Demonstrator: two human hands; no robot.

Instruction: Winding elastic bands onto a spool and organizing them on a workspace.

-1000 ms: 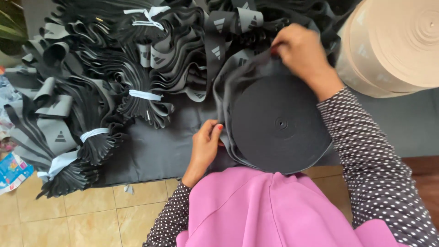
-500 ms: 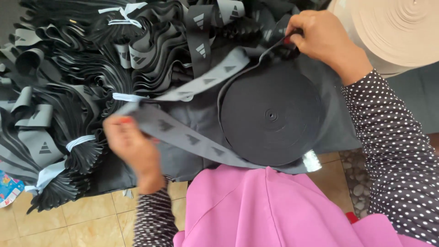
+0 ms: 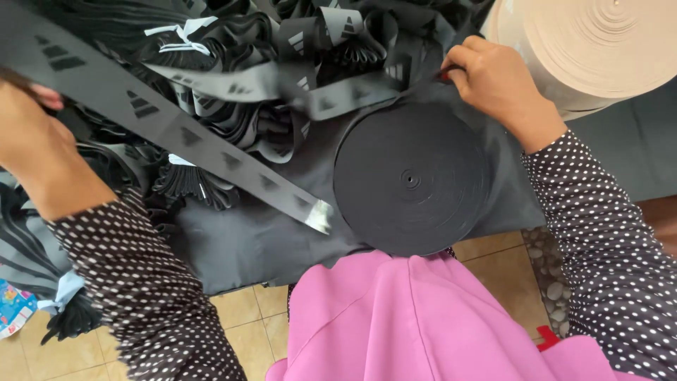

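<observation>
A large flat roll of black elastic band lies on a dark cloth in front of me. A long strip of grey-black band with printed marks runs from the roll up to the far left. My left hand is raised at the left edge and grips that strip. My right hand pinches the band at the roll's far edge, where it comes off. The strip's loose cut end hangs near the roll's left side.
Several tied bundles of cut black band are heaped at the back and left. A big beige roll of tape stands at the upper right. Pink cloth covers my lap above a tiled floor.
My left hand went from resting beside the roll to pulling a length of band out and up to the far left. My right hand stayed at the roll's far edge.
</observation>
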